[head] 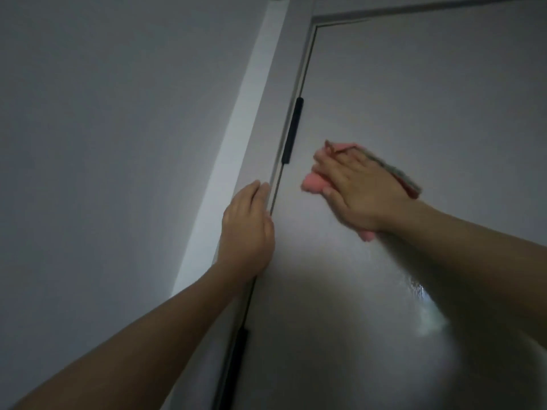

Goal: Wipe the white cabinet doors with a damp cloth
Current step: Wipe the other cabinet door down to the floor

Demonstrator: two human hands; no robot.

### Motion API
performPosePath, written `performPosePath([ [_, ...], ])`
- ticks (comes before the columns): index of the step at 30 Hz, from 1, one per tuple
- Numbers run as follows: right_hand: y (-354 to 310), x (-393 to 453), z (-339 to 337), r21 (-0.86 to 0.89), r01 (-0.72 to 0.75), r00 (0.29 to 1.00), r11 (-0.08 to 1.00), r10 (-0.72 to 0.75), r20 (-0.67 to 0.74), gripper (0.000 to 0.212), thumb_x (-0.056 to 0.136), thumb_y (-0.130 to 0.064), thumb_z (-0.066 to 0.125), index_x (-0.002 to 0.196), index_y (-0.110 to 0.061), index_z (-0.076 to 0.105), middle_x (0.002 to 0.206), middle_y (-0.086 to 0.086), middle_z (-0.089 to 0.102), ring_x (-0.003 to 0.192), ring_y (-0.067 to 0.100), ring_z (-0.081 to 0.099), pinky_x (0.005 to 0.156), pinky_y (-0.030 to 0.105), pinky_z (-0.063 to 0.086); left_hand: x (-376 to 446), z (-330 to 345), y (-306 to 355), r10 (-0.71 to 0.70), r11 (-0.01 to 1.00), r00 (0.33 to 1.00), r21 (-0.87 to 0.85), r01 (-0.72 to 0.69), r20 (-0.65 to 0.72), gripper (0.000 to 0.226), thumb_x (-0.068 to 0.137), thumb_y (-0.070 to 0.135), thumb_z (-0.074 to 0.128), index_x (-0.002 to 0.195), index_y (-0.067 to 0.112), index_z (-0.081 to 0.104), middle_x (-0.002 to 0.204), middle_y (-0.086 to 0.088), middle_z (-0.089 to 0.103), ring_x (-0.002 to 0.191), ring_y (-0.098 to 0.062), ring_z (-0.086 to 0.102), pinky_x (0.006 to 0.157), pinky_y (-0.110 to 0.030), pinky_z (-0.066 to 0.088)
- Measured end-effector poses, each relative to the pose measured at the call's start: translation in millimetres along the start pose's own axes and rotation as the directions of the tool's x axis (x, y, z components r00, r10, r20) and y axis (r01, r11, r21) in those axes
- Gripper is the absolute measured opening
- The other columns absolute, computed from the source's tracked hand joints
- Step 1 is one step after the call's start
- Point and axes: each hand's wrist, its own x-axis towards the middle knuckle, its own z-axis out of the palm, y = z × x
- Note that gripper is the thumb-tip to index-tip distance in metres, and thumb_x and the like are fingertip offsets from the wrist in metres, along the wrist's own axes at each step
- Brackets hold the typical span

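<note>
Left hand (247,220), right hand (361,190), seemingly flat

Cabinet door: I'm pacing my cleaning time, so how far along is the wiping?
Looks done: the lower door shows a wet-looking sheen. In hand: the right hand presses the pink cloth flat beside the upper black bar; the left hand rests at the door's edge. Left: the dull top area, seemingly.

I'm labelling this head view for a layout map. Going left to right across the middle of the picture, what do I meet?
Grey wall → bright white strip → left hand → upper black bar → right hand, flat on the pink cloth, against the cabinet door.
</note>
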Motion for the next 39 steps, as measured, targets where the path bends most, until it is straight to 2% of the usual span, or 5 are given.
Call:
performPosePath([
  [3, -33.6, 9.9, 4.0, 0.04, -0.194, 0.98, 0.98, 0.196, -0.043, 0.057, 0.101, -0.042, 0.016, 0.152, -0.016, 0.015, 0.16, 0.007, 0.006, 0.147, 0.02, 0.0, 0.118, 0.036, -0.007, -1.3, -1.0, -11.3, 0.012, 0.998, 0.999, -0.061, -0.009, 0.039, 0.049, 0.096, 0.021, 0.033, 0.143, 0.006, 0.039, 0.148, -0.012, 0.04, 0.137, -0.024, 0.033, 0.111, -0.027, 0.015],
  [21, -86.8, -86.2, 30.1, 0.03, 0.318, 0.947, 0.948, -0.319, 0.028, 0.054, 0.092, -0.04, 0.039, 0.142, -0.019, 0.045, 0.149, 0.005, 0.038, 0.137, 0.025, 0.037, 0.113, 0.043, 0.024, -12.2, 0.9, -30.4, 0.162, 0.987, 0.986, -0.017, -0.162, 0.035, 0.049, 0.097, 0.02, 0.031, 0.142, 0.002, 0.039, 0.149, -0.016, 0.037, 0.14, -0.028, 0.031, 0.116, -0.042, 0.024],
  [28, -41.0, 7.7, 8.2, -0.012, -0.313, 0.946, 0.95, 0.311, -0.093, 0.057, 0.1, -0.04, 0.02, 0.153, -0.019, 0.009, 0.16, 0.007, 0.007, 0.147, 0.022, -0.001, 0.119, 0.036, -0.006, -10.4, 4.7, -39.0, 0.213, 0.977, 0.977, 0.018, -0.213, 0.004, 0.053, 0.096, 0.025, 0.03, 0.141, 0.0, 0.041, 0.146, -0.019, 0.039, 0.137, -0.033, 0.036, 0.114, -0.044, 0.028],
  [34, -57.3, -119.1, 9.6, -0.014, 0.288, 0.955, 0.957, -0.287, 0.074, 0.053, 0.095, -0.038, 0.032, 0.143, -0.017, 0.041, 0.15, 0.006, 0.035, 0.139, 0.026, 0.033, 0.114, 0.044, 0.026, -10.3, 3.8, -29.3, 0.174, 0.982, 0.983, 0.062, -0.178, 0.064, 0.057, 0.094, 0.026, 0.03, 0.142, -0.003, 0.037, 0.147, -0.023, 0.036, 0.138, -0.036, 0.033, 0.114, -0.046, 0.026],
  [39, 74.7, -86.3, -14.2, -0.072, -0.402, 0.909, 0.913, 0.389, -0.147, 0.065, 0.097, -0.042, 0.012, 0.147, -0.004, 0.029, 0.151, 0.021, 0.029, 0.144, 0.034, 0.02, 0.119, 0.045, 0.01, -16.5, 2.4, -26.2, 0.155, 0.981, 0.983, 0.099, -0.165, 0.101, 0.058, 0.094, 0.028, 0.033, 0.143, -0.003, 0.034, 0.148, -0.023, 0.034, 0.14, -0.035, 0.03, 0.116, -0.045, 0.024],
])
